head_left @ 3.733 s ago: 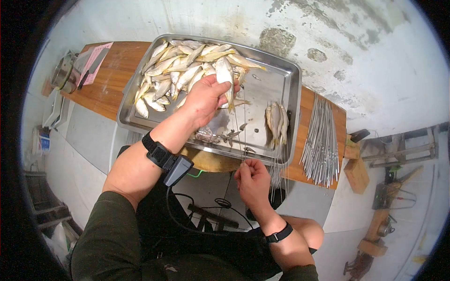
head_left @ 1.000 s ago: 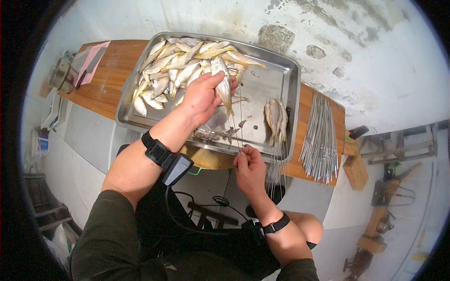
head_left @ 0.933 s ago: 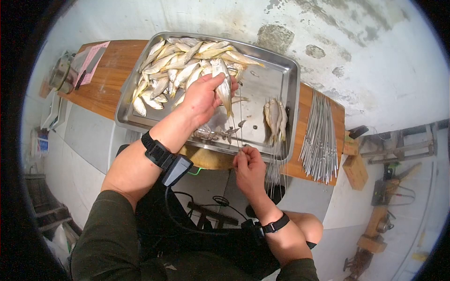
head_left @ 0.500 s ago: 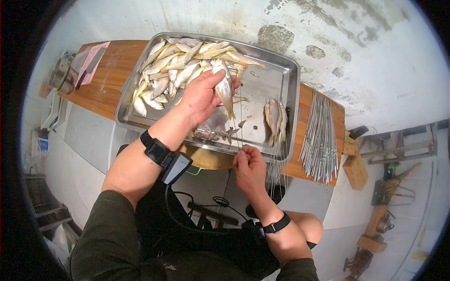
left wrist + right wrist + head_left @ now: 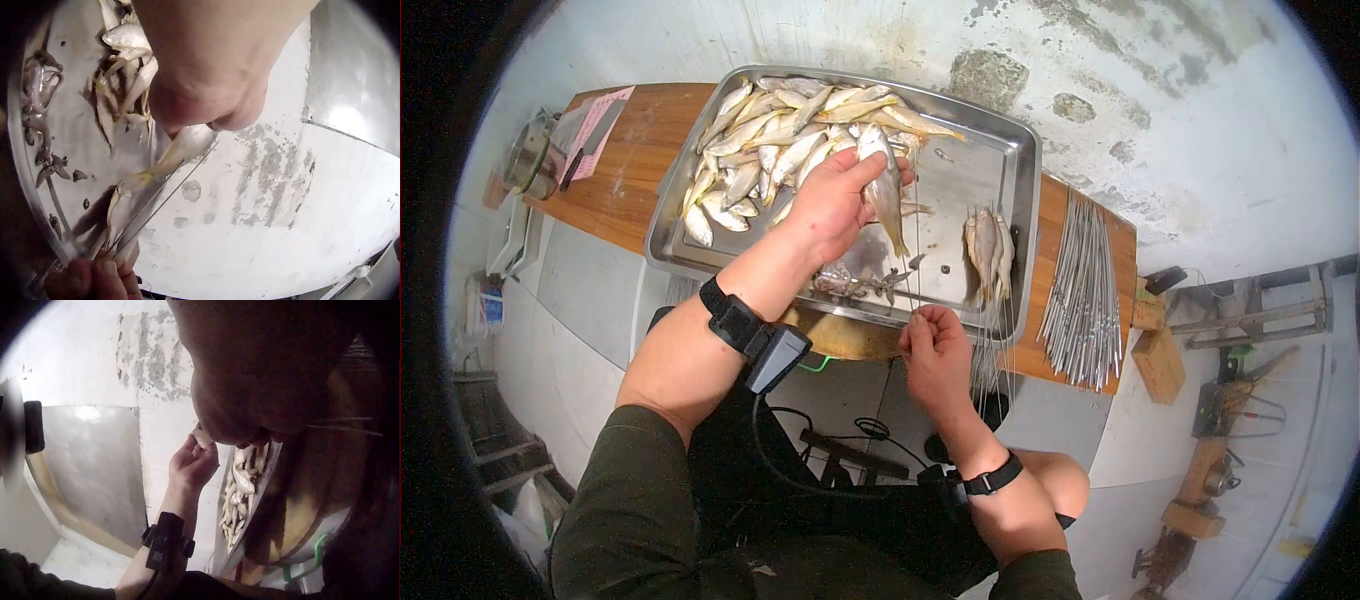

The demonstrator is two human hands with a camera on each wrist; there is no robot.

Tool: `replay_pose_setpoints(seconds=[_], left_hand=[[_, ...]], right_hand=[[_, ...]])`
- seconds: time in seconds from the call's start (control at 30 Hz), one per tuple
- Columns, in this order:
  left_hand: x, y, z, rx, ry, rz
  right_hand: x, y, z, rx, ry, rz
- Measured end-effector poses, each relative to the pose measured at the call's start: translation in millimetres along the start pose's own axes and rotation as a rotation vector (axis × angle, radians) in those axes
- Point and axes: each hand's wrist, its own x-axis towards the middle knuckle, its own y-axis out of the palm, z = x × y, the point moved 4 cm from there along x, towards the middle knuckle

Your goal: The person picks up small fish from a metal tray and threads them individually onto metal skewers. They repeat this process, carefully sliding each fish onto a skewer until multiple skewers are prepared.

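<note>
Over the metal tray (image 5: 1026, 240), my left hand (image 5: 830, 205) grips a small silvery fish (image 5: 884, 195), thumb on its side, tail pointing down toward me. At the tray's front edge my right hand (image 5: 937, 350) pinches two thin metal skewers (image 5: 181, 182) between thumb and fingers. They rise from that hand and pass beside the held fish; their upper ends are hidden behind the left hand. A pile of similar fish (image 5: 785, 140) fills the tray's left part. To the right lies a bunch of fish on skewers (image 5: 988, 250), skewer ends jutting over the front rim.
A bundle of bare metal skewers (image 5: 1083, 300) lies on the wooden table (image 5: 640, 140) right of the tray. Dark scraps (image 5: 840, 283) sit near the tray's front. At far left are a knife (image 5: 595, 140) and a metal pot (image 5: 537, 160). A stained wall (image 5: 990, 80) stands behind.
Since the oldest frame the right hand has moved slightly up toward the tray. In the last half second the held fish has turned, its tail shifting a little right. Both grips stay.
</note>
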Motion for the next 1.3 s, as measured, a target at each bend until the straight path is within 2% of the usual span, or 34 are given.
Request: replay_pose_setpoints(seconds=[0.37, 0.43, 0.53, 0.83, 1.0, 1.23, 1.3], left_hand=[[6, -5, -4, -0.083, 0.043, -0.021], [7, -5, -2, -0.07, 0.007, 0.03], [0, 0, 0, -0.011, -0.006, -0.008], [4, -4, -5, -0.117, 0.02, 0.009], [2, -2, -9, -0.1, 0.001, -0.023], [-1, -1, 0, -0.058, -0.015, -0.05], [-1, -1, 2, -0.052, -0.026, -0.047]], right_hand=[[-2, -2, -6, -0.021, -0.011, 0.012], [-3, -3, -5, -0.03, 0.005, 0.009], [-2, -1, -5, -0.038, -0.014, 0.02], [2, 2, -6, 0.063, 0.005, 0.017], [1, 1, -9, -0.014, -0.041, 0.023], [0, 6, -15, 0.041, -0.054, -0.005], [2, 6, -12, -0.047, -0.068, -0.011]])
